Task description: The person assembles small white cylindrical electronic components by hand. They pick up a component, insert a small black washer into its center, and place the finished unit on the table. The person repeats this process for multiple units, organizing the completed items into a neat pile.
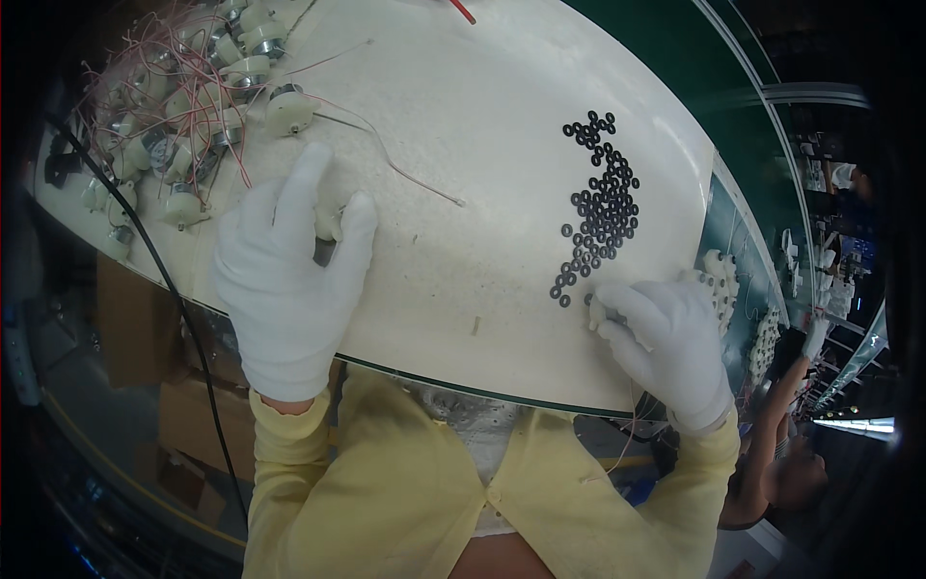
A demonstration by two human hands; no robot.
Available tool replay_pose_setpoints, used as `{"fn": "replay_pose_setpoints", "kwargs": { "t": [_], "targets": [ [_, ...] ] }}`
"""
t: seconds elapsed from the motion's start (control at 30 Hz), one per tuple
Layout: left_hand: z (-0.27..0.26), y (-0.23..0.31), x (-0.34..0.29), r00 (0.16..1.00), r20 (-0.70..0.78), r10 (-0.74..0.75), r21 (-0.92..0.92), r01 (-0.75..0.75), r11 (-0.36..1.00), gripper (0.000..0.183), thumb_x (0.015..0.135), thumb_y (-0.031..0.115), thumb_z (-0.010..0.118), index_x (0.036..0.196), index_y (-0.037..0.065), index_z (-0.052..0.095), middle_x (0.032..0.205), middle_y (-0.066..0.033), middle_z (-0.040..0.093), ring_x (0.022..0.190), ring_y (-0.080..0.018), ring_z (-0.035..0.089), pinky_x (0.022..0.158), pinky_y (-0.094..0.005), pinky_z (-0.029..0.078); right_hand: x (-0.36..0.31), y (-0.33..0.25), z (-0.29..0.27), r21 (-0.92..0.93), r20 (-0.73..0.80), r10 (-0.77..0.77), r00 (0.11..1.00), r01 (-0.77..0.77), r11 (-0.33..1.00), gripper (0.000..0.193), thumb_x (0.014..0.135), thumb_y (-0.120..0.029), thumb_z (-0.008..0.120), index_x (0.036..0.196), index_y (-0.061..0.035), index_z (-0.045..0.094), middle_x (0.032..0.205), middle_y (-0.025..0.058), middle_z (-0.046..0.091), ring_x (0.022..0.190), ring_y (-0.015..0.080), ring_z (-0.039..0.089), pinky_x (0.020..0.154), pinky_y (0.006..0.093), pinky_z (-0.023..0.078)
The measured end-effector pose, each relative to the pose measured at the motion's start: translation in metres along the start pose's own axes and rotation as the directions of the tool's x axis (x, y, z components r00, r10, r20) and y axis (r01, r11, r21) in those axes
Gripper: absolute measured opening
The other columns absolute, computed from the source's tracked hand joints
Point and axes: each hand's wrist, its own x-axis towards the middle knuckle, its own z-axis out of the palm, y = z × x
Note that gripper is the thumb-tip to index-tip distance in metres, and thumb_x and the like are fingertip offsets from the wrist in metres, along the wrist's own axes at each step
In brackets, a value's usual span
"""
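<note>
My left hand [289, 270], in a white glove, curls its thumb and fingers around a small cream plastic motor part [331, 210] on the left of the table. Most of that part is hidden by the glove. Just beyond the fingertips lies a similar motor [289, 112] with a metal body and a thin wire. On the right, near the front edge, my right gloved hand [666, 338] pinches a small cream part [598, 315], largely covered by the fingers. Thin wires [632, 425] hang below this hand. Close by spreads a cluster of black rings [606, 207].
A heap of cream motors [183, 106] with tangled red and white wires fills the far left of the white table [463, 241]. A black cable [174, 289] crosses the left edge. Cream parts [719, 280] stand at the right. Another person's arm [772, 434] shows beyond.
</note>
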Motion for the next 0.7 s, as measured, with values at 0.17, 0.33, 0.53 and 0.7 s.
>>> {"fn": "replay_pose_setpoints", "kwargs": {
  "t": [0.17,0.33,0.53,0.7],
  "targets": [
    [0.002,-0.002,-0.001,1.0,-0.003,0.014,0.009,-0.014,1.0,0.047,0.082,0.018,0.082,0.126,0.009,0.068,0.085,-0.0045,0.056,0.075,-0.0265,0.053,0.069,-0.0399,0.045,0.0,-0.012,-0.003,-0.226,-0.017,-0.075,0.997,0.069,0.972,0.026,0.084,-0.023,0.075,0.108,-0.019,0.066,0.076,-0.0019,0.052,0.071,0.019,0.057,0.071,0.0358,0.043],
    [0.001,-0.001,-0.003,1.0,0.012,-0.004,0.02,0.004,1.0,0.049,0.082,0.018,0.083,0.128,0.01,0.068,0.087,-0.006,0.057,0.078,-0.028,0.054,0.071,-0.041,0.046,0.004,-0.012,-0.002,-0.358,-0.016,-0.138,0.99,0.124,0.926,0.025,0.085,-0.02,0.071,0.109,-0.0168,0.066,0.079,-0.0024,0.051,0.074,0.0175,0.055,0.072,0.0351,0.043],
    [0.002,0.0,-0.001,1.0,-0.003,0.003,0.038,-0.003,0.999,0.047,0.083,0.019,0.083,0.127,0.011,0.069,0.087,-0.0067,0.057,0.077,-0.028,0.054,0.07,-0.0415,0.047,0.002,-0.013,0.0,-0.409,0.016,-0.151,0.988,0.144,0.901,0.028,0.085,-0.019,0.071,0.112,-0.0133,0.066,0.078,-0.0007,0.05,0.071,0.0182,0.053,0.071,0.0359,0.043],
    [-0.001,0.0,-0.002,0.999,0.028,-0.028,0.045,0.026,0.999,0.045,0.084,0.022,0.082,0.126,0.01,0.069,0.084,-0.0061,0.056,0.075,-0.0271,0.055,0.068,-0.0405,0.047,0.0,0.007,-0.002,0.017,0.06,-0.055,0.997,0.054,0.998,0.034,0.092,-0.022,0.071,0.122,-0.0082,0.067,0.09,0.0021,0.065,0.074,0.0173,0.061,0.068,0.0352,0.047]
  ]
}}
